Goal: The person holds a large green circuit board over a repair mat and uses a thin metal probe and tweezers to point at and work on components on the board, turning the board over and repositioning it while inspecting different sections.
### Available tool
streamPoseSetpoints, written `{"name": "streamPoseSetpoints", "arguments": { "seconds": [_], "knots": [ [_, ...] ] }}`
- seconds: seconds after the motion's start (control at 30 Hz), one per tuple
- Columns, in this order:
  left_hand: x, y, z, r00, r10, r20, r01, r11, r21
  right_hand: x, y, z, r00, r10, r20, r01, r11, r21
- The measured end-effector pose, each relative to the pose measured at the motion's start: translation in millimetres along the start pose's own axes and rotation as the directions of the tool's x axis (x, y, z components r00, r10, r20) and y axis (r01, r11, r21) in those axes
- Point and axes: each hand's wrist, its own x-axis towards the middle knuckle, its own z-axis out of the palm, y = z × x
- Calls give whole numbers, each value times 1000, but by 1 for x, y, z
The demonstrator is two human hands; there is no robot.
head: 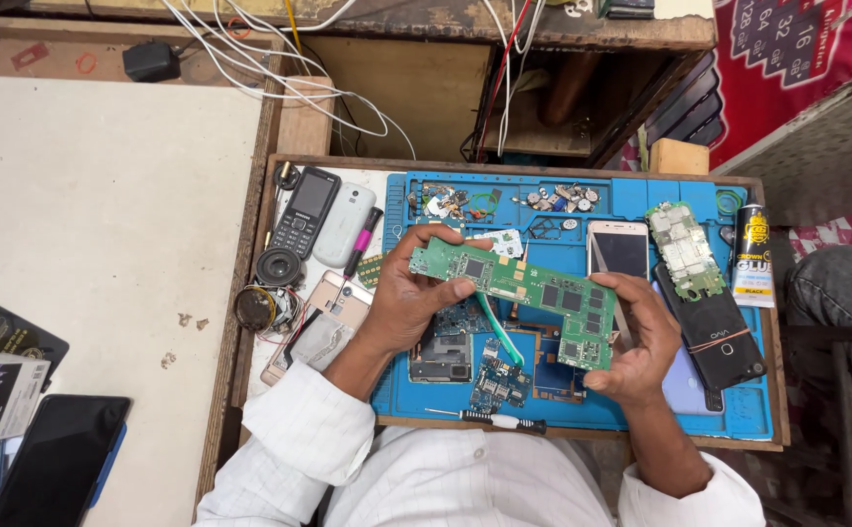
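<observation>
Both hands up over the blue mat (426,400), holding one long green circuit board (528,288) between them. Left hand (411,293) pinches the board's upper-left end, thumb on the near edge, fingers curled over the top. Right hand (635,342) grips the lower-right end, fingers wrapped behind. Board is tilted, chip side up, lifted clear of the mat, hanging about over its middle

Progress, as I read it: board is already out of any housing and bare, so strip-down looks done. A green flat cable (499,332) hangs from the board's underside toward the mat, can't tell if its far end is attached to anything. No tool in either hand; the screwdriver (489,420) lies untouched at the mat's near edge. So inspection stage, refit not started, I'd judge

Room around the mat:
- directly under the board: smaller blue boards (499,381) and a metal frame part (440,358), little bare mat there
- mat's right side: white-fronted phone (619,249), another populated board (684,252), black phone (713,332), glue tube (752,259) near the tray rim
- mat's far edge: pockets of loose small parts (562,198)
- left of the mat: keypad phone (304,213), round speaker (277,266), gold phone back (333,303)
- wooden tray rim (582,168) boxes it all in; bare mat mainly along the near strip by the screwdriver and the lower-right corner
</observation>
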Motion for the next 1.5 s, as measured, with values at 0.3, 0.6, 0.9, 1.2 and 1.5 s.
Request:
{"name": "streamPoseSetpoints", "arguments": {
  "seconds": [0.3, 0.6, 0.9, 1.2, 1.5],
  "knots": [
    [-1, -2, -2, 1000, 26, 3, -26, 997, 69, -2, 3, -1, 1000, 11, -20, -11, 1000, 19],
    [-1, -7, -10, 999, 37, 2, -37, 994, 103, -3, 7, -3, 999, -36, -21, 38, 997, 70],
    [-3, -9, -10, 995, 60, 82, -70, 991, 116, -5, 10, -5, 1000, 4, 6, -5, 998, 66],
    [-3, -11, -8, 995, 11, 102, -12, 1000, 14, -3, 6, -6, 993, 107, 53, -114, 980, 163],
    [0, -20, -12, 989, 110, -101, -104, 993, 59, -4, 5, -5, 990, 144, -1, -142, 978, 151]
  ]
}}
